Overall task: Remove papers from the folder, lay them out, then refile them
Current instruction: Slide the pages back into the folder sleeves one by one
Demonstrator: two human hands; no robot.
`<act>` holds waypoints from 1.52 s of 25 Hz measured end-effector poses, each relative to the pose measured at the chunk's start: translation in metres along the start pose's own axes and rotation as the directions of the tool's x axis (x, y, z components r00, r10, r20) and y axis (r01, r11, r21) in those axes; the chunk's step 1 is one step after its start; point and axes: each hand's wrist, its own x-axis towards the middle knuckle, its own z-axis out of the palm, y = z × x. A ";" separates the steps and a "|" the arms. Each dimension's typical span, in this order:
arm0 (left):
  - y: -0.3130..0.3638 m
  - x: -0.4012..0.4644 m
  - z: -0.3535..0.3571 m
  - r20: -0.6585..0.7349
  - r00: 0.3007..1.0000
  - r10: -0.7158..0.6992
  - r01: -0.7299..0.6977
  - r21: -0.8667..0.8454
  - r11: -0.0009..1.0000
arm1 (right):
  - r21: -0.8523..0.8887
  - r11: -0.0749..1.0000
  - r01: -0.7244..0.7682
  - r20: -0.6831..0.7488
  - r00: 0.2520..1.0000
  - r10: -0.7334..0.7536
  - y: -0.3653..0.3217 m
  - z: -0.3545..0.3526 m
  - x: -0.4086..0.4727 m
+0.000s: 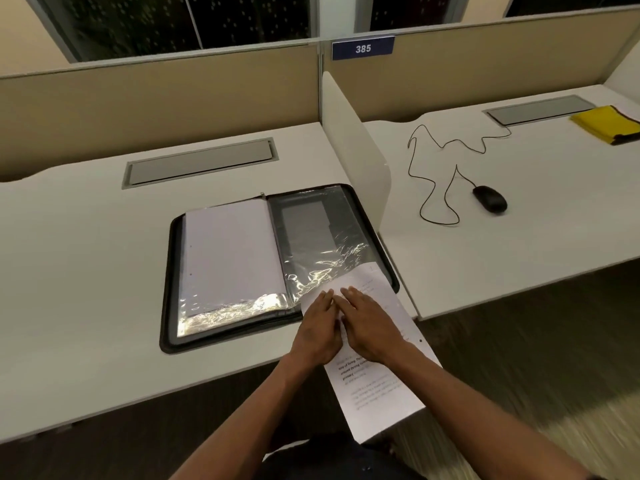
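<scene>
Head view, left to right: black zip folder (pixel 277 268) open near bench (pixel 86 271) front edge; left hand (pixel 317 332), right hand (pixel 369 329) side by side, fingers flat on printed white sheet (pixel 377 386) overhanging that edge. Probably mid-refiling or withdrawal; next, feed squarely along crinkled clear sleeve (pixel 322 244).

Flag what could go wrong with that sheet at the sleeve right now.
The printed sheet hangs past the desk edge; it may sag or slip. The clear sleeve is crinkled where the sheet enters, so it could catch and crease. Both the left hand and right hand lie flat, with no firm grip.
</scene>
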 end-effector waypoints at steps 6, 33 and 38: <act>-0.010 -0.008 -0.019 -0.373 0.927 -0.031 0.018 -0.038 0.999 | -0.067 0.996 -0.053 0.092 0.994 0.059 -0.001 0.000 0.024; -0.044 0.014 -0.041 -0.480 0.874 0.076 0.071 0.281 0.957 | -0.279 0.957 -0.082 0.179 0.974 0.136 -0.028 0.010 0.049; -0.048 0.012 -0.036 -0.497 0.860 0.111 0.034 0.274 0.961 | -0.296 0.955 -0.035 0.189 0.977 0.095 -0.033 0.009 0.057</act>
